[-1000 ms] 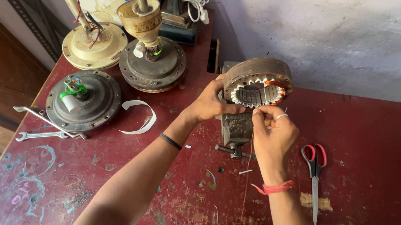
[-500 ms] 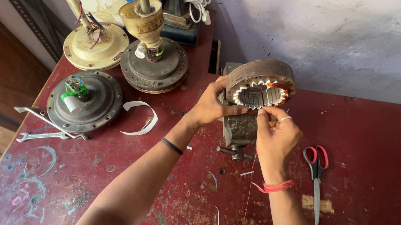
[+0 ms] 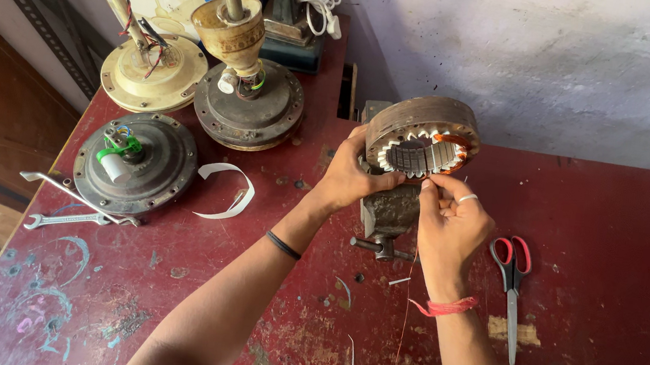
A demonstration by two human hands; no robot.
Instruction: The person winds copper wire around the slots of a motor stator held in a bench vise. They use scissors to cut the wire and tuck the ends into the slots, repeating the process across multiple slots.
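While the left hand grips the rusty round motor stator with copper windings as before, clamped upright in a grey iron vise near the red bench's back edge, the right hand still pinches thin wire at its slots; nothing has shifted. Red-handled scissors lie rightward. No containers appear.

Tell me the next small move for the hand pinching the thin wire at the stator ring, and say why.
Probably draw the wire taut and lay it into the next slot. The right hand pinches it at the stator ring, which sits in the vise with the left hand steadying it; only some slots show copper.
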